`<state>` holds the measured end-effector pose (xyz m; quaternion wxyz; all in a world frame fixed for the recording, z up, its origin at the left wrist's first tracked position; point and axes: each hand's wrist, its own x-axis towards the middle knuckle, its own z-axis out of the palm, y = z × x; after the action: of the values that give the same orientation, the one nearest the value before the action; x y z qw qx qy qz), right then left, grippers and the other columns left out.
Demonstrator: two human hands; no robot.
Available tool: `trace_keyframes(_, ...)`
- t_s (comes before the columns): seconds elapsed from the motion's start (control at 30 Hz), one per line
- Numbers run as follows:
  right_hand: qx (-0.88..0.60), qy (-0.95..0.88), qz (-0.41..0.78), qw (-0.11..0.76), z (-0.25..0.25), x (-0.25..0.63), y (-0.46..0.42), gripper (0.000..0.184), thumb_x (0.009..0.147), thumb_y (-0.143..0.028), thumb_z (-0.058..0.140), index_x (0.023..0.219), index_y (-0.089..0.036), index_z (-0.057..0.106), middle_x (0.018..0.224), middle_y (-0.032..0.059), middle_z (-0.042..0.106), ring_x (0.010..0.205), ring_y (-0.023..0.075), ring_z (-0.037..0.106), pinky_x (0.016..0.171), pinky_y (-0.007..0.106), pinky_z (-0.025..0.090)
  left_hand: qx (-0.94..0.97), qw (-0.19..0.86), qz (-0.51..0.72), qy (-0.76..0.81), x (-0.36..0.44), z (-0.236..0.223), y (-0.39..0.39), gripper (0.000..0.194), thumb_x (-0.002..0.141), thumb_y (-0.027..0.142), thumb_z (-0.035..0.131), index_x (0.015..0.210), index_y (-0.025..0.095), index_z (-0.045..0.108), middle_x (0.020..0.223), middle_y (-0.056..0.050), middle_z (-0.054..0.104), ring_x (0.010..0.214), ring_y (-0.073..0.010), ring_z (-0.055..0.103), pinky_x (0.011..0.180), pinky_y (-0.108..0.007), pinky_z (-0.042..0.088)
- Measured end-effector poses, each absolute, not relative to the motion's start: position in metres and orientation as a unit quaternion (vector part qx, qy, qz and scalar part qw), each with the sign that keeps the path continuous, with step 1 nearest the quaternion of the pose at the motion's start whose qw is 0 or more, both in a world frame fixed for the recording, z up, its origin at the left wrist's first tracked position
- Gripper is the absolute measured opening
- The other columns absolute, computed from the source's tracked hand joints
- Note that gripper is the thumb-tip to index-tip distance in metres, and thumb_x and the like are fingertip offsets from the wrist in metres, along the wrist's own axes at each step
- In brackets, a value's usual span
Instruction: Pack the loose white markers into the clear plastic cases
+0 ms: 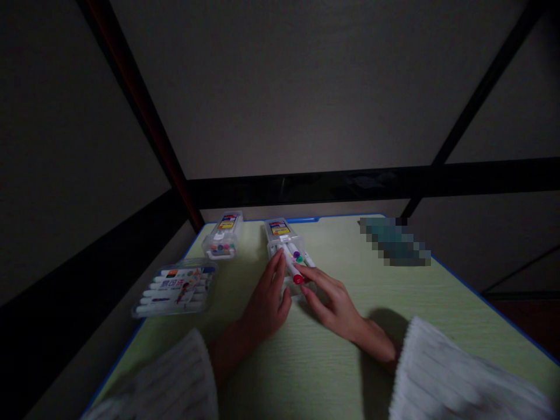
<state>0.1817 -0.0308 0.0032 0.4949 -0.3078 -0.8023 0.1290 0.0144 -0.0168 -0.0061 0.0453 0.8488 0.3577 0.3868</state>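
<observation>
A clear plastic marker case [277, 229] lies at the table's middle, its near end open with several white markers sticking out toward me. One marker with a red cap [298, 279] points at me; beside it show a purple cap [298, 255] and a green cap [300, 260]. My left hand [269, 297] is at the left of the markers, fingers stretched along the red-capped one, thumb apart. From the right, my right hand [335, 300] reaches in with its index fingertip by the red cap and thumb lower. Neither hand visibly grips a marker.
A second clear marker case [224, 233] stands at the back left. Nearer, a flat clear pack of markers [177, 289] lies at the left edge. A blurred-out teal item [394, 242] is at the right. The pale table [324, 373] has blue edging, with a wall behind.
</observation>
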Motion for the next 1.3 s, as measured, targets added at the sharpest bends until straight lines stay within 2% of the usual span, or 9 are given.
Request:
trace_keyframes(0.4, -0.324, -0.795, 0.148, 0.492, 0.0, 0.1807, -0.0282, 0.048, 0.083, -0.013, 0.046, 0.13, -0.023, 0.04, 0.113, 0.0092, 0.061, 0.096, 0.019, 0.06, 0.08, 0.036, 0.052, 0.838, 0.056, 0.393, 0.375, 0.0138, -0.0084, -0.0148, 0.073, 0.078, 0.005, 0.04, 0.14, 0.021, 0.006, 0.142, -0.013, 0.024, 0.131, -0.0259, 0.027, 0.105, -0.044, 0.032)
trace_keyframes(0.63, -0.333, -0.787, 0.169, 0.491, -0.0017, 0.1804, -0.0282, 0.048, 0.082, -0.012, 0.048, 0.129, -0.022, 0.04, 0.119, 0.0103, 0.057, 0.095, 0.0181, 0.061, 0.08, 0.034, 0.052, 0.835, 0.051, 0.407, 0.365, 0.0136, -0.0078, -0.0144, 0.071, 0.077, 0.004, 0.039, 0.14, 0.022, 0.01, 0.139, -0.013, 0.028, 0.13, -0.025, 0.029, 0.104, -0.043, 0.034)
trace_keyframes(0.83, -0.324, -0.79, 0.203, 0.479, -0.0003, 0.1798, -0.0279, 0.047, 0.084, -0.014, 0.046, 0.13, -0.021, 0.037, 0.121, 0.011, 0.056, 0.107, 0.0193, 0.056, 0.085, 0.036, 0.05, 0.836, 0.053, 0.419, 0.35, 0.0141, -0.0065, -0.0154, 0.067, 0.078, 0.005, 0.039, 0.139, 0.022, 0.014, 0.134, -0.012, 0.033, 0.126, -0.0227, 0.034, 0.103, -0.04, 0.035)
trace_keyframes(1.1, -0.319, -0.794, 0.207, 0.474, -0.0015, 0.1798, -0.0275, 0.047, 0.084, -0.013, 0.046, 0.13, -0.023, 0.036, 0.12, 0.0095, 0.057, 0.106, 0.0189, 0.056, 0.085, 0.036, 0.049, 0.819, 0.038, 0.442, 0.363, 0.0145, -0.0038, -0.0154, 0.06, 0.077, 0.003, 0.039, 0.133, 0.02, 0.026, 0.126, -0.011, 0.04, 0.12, -0.0216, 0.039, 0.101, -0.038, 0.037)
trace_keyframes(1.3, -0.321, -0.797, 0.212, 0.465, -0.0018, 0.1802, -0.0266, 0.045, 0.084, -0.013, 0.044, 0.127, -0.025, 0.037, 0.115, 0.0077, 0.057, 0.102, 0.019, 0.055, 0.083, 0.036, 0.048, 0.781, 0.057, 0.462, 0.417, 0.0151, -0.0023, -0.0146, 0.051, 0.072, 0.003, 0.043, 0.12, 0.018, 0.039, 0.109, -0.008, 0.046, 0.103, -0.0205, 0.047, 0.09, -0.038, 0.044)
